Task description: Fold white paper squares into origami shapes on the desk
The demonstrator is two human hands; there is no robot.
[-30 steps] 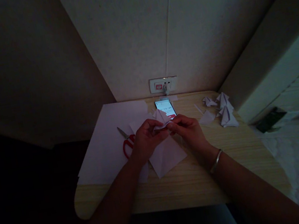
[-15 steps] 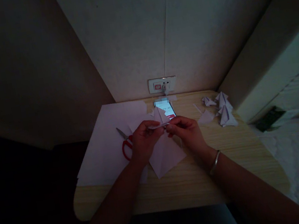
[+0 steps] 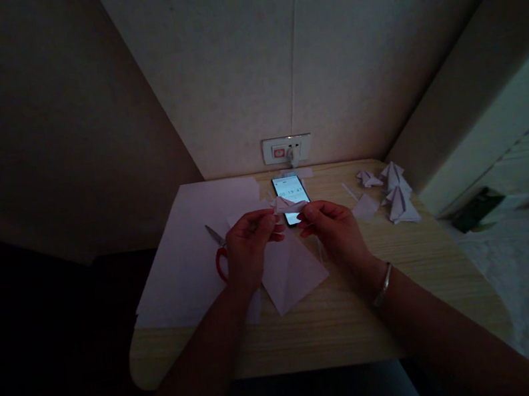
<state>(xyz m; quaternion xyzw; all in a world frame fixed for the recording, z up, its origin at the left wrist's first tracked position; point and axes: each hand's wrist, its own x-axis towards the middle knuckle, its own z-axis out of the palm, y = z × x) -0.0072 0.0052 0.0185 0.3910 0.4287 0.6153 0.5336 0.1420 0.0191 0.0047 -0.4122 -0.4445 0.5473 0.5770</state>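
Between my two hands a small piece of folded paper (image 3: 290, 205) is held up over the table. My left hand (image 3: 248, 246) pinches its left end between thumb and fingers. At the other end, my right hand (image 3: 331, 227) grips it the same way. Below them lies a loose creased sheet (image 3: 291, 274). Beside my left hand are scissors (image 3: 221, 260) with red handles, partly hidden by that hand. A lit phone (image 3: 292, 186) lies just behind the folded paper, which covers part of its screen.
White sheets (image 3: 182, 266) cover the left of the wooden table (image 3: 366, 323). At the right back stand several folded paper figures (image 3: 400, 202), with a paper scrap (image 3: 366, 206) beside them. A wall socket (image 3: 287, 149) with a plug sits behind the table.
My hands have moved slightly apart, and the folded paper has changed from a tall pointed shape to a flatter, wider one. More of the phone now shows.
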